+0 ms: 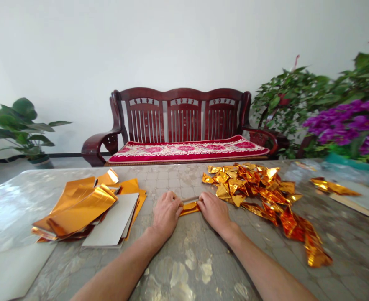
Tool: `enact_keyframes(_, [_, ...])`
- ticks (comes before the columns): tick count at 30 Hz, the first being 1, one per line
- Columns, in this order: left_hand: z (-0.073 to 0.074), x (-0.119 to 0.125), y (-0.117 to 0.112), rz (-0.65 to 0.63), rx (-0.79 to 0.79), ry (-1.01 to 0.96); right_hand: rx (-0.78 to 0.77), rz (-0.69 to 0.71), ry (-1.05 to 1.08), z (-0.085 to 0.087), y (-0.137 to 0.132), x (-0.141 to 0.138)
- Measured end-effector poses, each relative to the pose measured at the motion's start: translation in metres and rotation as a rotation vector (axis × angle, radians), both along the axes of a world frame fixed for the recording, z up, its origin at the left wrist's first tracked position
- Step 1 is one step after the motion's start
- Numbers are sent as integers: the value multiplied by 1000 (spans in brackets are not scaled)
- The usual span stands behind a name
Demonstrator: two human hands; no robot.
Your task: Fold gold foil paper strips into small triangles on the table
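Observation:
Between my two hands, low over the table, is a narrow strip of folded gold foil paper (190, 208), with a greyish edge along its far side. My left hand (168, 211) is closed on its left end, fingers curled. At the right end my right hand (212, 210) pinches it the same way. To the left lies a loose stack of gold foil sheets (87, 209), with a sheet showing its pale grey back (111, 223) on top. A heap of folded gold foil pieces (253, 184) spreads to the right of my right hand, trailing toward me.
The table (178, 259) has a patterned, glossy cover. A pale sheet (15, 267) lies at the near left. On the right are another gold piece (335, 187), clear plastic (303, 170) and purple flowers (350, 123). A wooden bench (184, 117) stands behind the table.

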State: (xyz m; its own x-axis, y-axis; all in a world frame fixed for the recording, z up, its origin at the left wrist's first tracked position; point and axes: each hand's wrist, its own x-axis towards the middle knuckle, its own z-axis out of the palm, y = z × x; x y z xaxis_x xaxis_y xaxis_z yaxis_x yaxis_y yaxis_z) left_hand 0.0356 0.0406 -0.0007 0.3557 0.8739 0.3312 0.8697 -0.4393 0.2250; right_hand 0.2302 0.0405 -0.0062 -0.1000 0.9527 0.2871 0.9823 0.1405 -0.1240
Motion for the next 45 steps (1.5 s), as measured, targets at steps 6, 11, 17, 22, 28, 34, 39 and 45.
enact_keyframes(6, [-3,1,0,-111,96,59,17,-2,3,-1,0,1])
enact_keyframes(11, [-5,-1,1,-102,178,73,11,-7,-10,1,-1,0])
enact_keyframes(17, [-9,-2,3,-89,174,25,-21,-22,-23,4,-1,-1])
enact_keyframes(22, [-11,-3,6,-90,165,7,-31,-30,-28,5,-1,-2])
enact_keyframes(28, [-7,-5,5,-182,242,42,-24,-25,-34,5,-2,-2])
enact_keyframes(34, [-1,-2,2,-343,106,106,-32,-24,-34,4,-1,-2])
enact_keyframes(39, [2,1,-2,-306,122,235,-30,-23,-31,5,-2,-2])
enact_keyframes(45, [4,6,-9,-299,125,330,-23,-17,-14,5,-2,-2])
